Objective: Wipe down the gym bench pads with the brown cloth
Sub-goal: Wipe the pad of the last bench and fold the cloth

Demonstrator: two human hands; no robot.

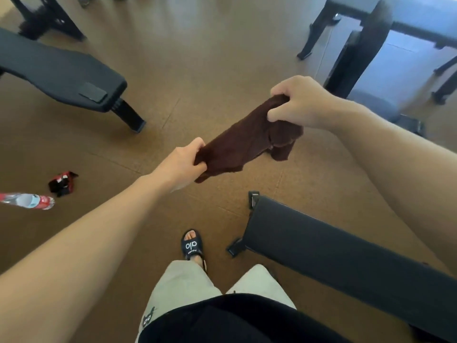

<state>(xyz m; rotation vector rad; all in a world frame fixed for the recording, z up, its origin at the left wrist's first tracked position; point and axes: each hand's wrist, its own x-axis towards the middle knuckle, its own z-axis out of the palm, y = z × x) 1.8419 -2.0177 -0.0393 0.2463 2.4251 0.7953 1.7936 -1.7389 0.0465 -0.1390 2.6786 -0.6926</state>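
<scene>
Left hand and right hand each pinch end of cloth, stretched midair above floor. Risk: bunched cloth wipes pad poorly; loose pinch drops it.

Both bare arms are stretched forward and held apart. The left hand is curled, thumb uppermost, pinching one end of the brown cloth. The right hand, raised higher and farther forward, is clenched around the other end.

Open floor lies between the left bench and near-right bench pad; a bottle lies far left.
</scene>
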